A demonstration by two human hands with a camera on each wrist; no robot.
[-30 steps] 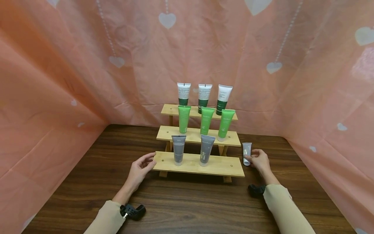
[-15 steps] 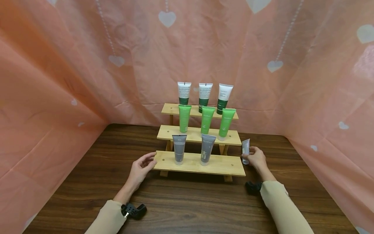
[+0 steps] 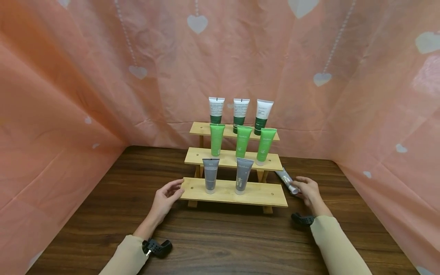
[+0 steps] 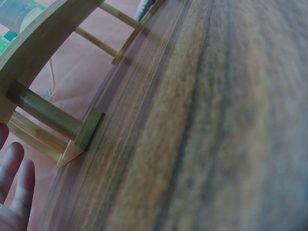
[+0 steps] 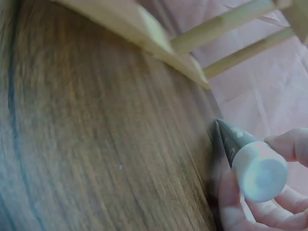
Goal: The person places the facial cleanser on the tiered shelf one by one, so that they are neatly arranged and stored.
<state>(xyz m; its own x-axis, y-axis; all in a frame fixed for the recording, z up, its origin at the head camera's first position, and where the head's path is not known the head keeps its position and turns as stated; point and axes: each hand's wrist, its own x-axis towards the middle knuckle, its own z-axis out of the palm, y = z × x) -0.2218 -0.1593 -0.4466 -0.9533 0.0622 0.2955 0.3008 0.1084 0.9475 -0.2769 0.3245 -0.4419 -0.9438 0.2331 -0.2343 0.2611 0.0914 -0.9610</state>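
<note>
My right hand (image 3: pixel 309 193) pinches a small grey squeeze tube (image 3: pixel 286 179) near its white cap, just right of the wooden display stand (image 3: pixel 258 193). The tube slants, its flat end pointing back-left towards the stand and its cap facing me. In the right wrist view the thumb and fingers surround the white cap (image 5: pixel 263 178). My left hand (image 3: pixel 163 200) touches the left end of the lowest shelf with fingertips and thumb. Its visible fingers look fairly straight in the left wrist view. Two grey tubes (image 3: pixel 242 176) stand on that lowest shelf, left and centre.
Three bright green tubes (image 3: pixel 243 142) stand on the middle shelf (image 3: pixel 227 157). Three white-and-green tubes (image 3: pixel 263 110) occupy the top shelf. The stand rests on a dark wooden table (image 3: pixel 220 244). A pink curtain (image 3: pixel 172 76) with hearts encloses the back and sides.
The grey tube in my right hand has turned, its flat end swinging from leaning right to pointing back-left. The right hand shifted slightly. My left hand stays at the shelf end.
</note>
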